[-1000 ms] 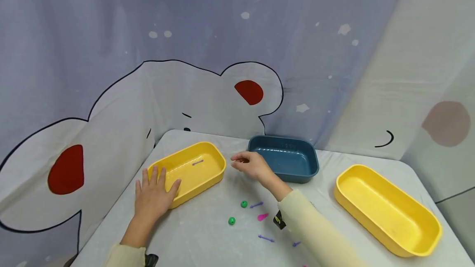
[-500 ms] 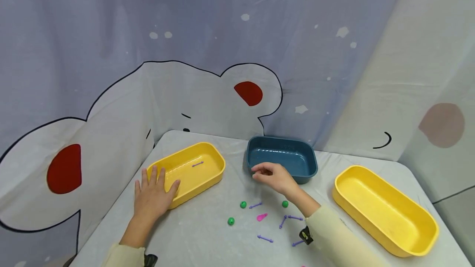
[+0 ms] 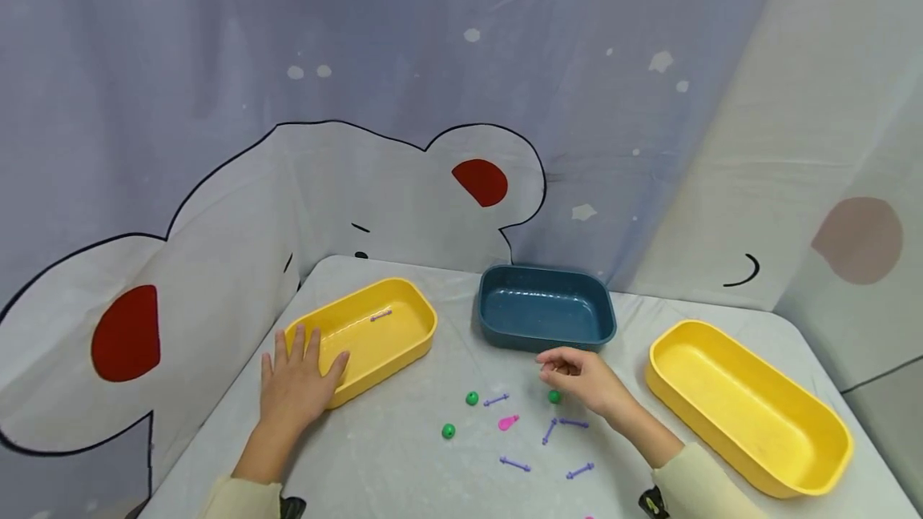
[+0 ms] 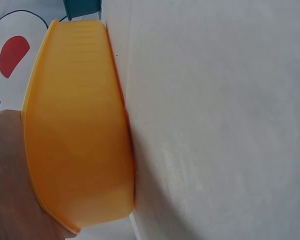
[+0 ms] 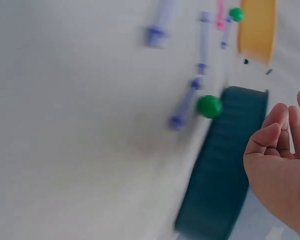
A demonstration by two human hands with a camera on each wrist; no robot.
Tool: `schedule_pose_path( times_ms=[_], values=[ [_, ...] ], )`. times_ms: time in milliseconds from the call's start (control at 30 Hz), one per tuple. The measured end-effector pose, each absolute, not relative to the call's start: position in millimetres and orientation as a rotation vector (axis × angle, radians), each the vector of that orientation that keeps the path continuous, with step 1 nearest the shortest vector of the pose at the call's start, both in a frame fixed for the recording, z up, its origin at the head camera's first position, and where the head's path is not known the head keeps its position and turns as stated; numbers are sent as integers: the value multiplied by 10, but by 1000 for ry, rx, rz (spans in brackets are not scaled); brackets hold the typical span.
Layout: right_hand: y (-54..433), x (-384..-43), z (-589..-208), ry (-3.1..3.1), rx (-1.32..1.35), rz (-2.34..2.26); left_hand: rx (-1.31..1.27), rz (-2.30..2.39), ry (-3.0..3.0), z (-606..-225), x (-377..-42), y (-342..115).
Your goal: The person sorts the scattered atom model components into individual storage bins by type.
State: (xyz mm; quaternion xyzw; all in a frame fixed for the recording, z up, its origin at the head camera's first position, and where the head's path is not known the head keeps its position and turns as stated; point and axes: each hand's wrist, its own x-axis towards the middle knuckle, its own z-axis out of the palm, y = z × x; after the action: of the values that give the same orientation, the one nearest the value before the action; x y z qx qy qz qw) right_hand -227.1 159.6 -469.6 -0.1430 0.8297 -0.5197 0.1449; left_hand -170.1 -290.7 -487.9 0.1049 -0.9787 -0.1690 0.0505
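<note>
My left hand (image 3: 296, 387) rests on the near-left end of a yellow tray (image 3: 385, 371), its fingers straight. Inside that tray lies one small purple dumbbell-shaped rod (image 3: 380, 315). My right hand (image 3: 584, 379) hovers over the table in front of the dark teal tray (image 3: 548, 340), fingers loosely curled, with nothing visible between them. Just below it sits a green bead (image 3: 554, 396), beside two purple rods (image 3: 574, 423). A pink bulb-shaped piece (image 3: 508, 423) lies further left. In the right wrist view the fingers (image 5: 272, 135) appear in front of the teal tray, holding nothing visible.
More green beads (image 3: 449, 431) and purple rods (image 3: 515, 464) are scattered over the white-covered table. At the right stands a second yellow tray (image 3: 750, 391). A patterned curtain (image 3: 404, 46) closes off the back and sides.
My right hand has moved from beside the left yellow tray to the right and nearer, past the teal tray's front. Beads and rods beneath its arm are uncovered. The left hand stays put.
</note>
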Motion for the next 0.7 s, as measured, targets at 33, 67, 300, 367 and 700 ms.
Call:
schedule_pose_path(
  times_ms=[33,67,300,367,700],
  values=[
    [1631,-2243,-4723,2388,-415,-1498,319,-517,-2983,-4878,-1700,-2907],
    [1666,-2217,-4749,2387,-422,-1500,318,-519,-2987,-4878,-1700,-2907],
    [1881,-2078,-4884,2384,-399,-1512,311,-502,-2991,-4882,-1698,-2915],
    [1936,-2055,-4913,2378,-376,-1512,309,-501,-2992,-4881,-1696,-2918],
    [2147,-1949,-5010,2377,-353,-1472,315,-506,-3016,-4876,-1695,-2910]
  ],
)
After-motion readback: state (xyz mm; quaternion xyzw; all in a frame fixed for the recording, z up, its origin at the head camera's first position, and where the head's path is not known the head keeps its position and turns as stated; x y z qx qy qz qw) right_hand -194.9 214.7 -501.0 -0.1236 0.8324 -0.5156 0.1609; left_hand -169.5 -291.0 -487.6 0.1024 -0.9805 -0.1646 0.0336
